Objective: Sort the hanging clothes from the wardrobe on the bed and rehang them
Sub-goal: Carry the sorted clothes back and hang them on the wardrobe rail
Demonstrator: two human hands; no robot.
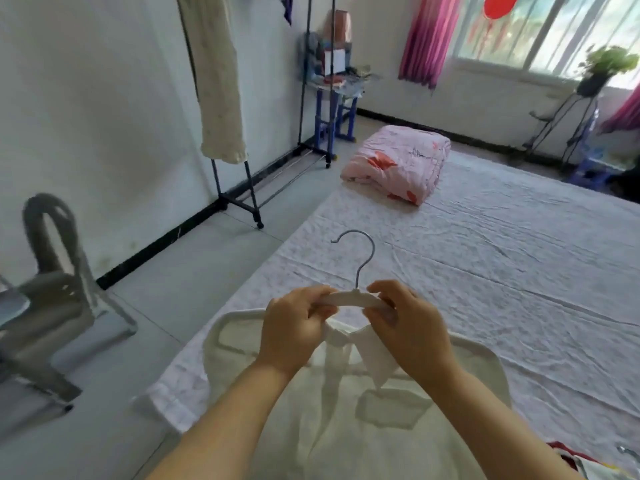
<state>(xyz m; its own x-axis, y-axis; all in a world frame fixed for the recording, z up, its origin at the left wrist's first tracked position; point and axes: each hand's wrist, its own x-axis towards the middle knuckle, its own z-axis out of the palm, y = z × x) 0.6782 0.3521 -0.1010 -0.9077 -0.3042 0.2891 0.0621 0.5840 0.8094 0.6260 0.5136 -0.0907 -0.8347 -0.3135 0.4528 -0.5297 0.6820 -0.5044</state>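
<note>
A white shirt (311,420) lies spread on the bed (502,271) in front of me, its collar toward the far side. A white hanger (351,298) with a metal hook sits at the collar. My left hand (294,327) grips the hanger's left arm, and my right hand (408,327) grips its right arm together with the collar flap. A cream garment (218,81) hangs on the clothes rack (242,199) by the left wall.
A folded pink quilt (398,164) lies at the bed's far end. A grey chair (52,299) stands on the floor at left. A blue cluttered stand (336,98) is behind the rack, a plant stand (588,98) under the window. Colourful cloth (595,465) shows at bottom right.
</note>
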